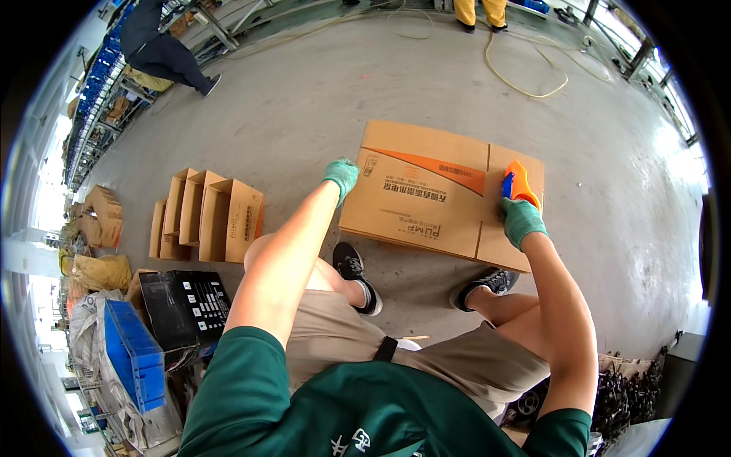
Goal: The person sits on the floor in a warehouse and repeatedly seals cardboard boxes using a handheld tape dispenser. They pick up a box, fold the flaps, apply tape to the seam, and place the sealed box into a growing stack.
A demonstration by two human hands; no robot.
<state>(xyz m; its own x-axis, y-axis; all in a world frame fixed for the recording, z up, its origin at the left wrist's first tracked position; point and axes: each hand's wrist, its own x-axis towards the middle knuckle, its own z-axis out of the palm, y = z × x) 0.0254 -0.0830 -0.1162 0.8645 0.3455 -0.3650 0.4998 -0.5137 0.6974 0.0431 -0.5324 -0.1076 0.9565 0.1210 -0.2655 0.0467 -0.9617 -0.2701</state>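
Observation:
A flattened-looking brown cardboard box [426, 217] with an orange stripe and dark print lies in front of me, above my shoes. At its left edge is my left hand [343, 177] in a green glove, the fingers closed at the cardboard's rim. My right hand [523, 221], gloved in green too, is wrapped round an orange and blue tape dispenser [519, 183] over the box's right end. The glove hides the dispenser's handle, and I cannot tell whether the tool touches the cardboard.
Several opened cartons [217, 217] stand upright on the left. Nearer are a black box [186, 308] and a blue plastic bin [133, 354]. A pale hose [533, 93] loops over the far floor. One person [164, 57] bends at the far-left racks; another's yellow trousers [481, 11] show far ahead.

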